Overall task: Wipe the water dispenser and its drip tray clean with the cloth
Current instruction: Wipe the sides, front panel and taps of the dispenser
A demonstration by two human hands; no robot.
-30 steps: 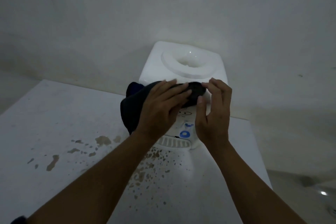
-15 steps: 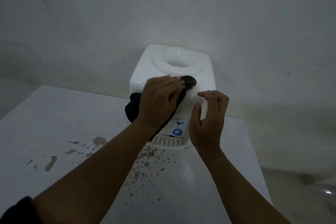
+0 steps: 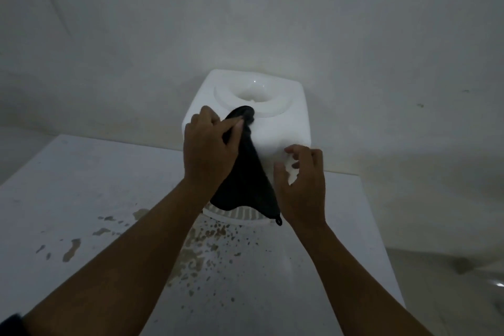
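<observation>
The dark cloth [image 3: 246, 172] is pinched at its top by the left hand [image 3: 208, 144] over the white water dispenser [image 3: 275, 128] front, hanging onto the drip tray [image 3: 240, 214]. The right hand [image 3: 301, 185], loosely curled, holds nothing beside the dispenser. With so little cloth gripped, it could slip free, or the light dispenser could be pushed back.

Legible text, labels, brands, numbers, signs: none that I can read in this view. The front panel of the white water dispenser [image 3: 275, 131], where any marking would stand, is covered by the dark cloth [image 3: 245, 180] hanging below my left hand [image 3: 207, 150] and just left of my right hand [image 3: 302, 185]. I see no print on the dispenser's top or on the cloth.
</observation>
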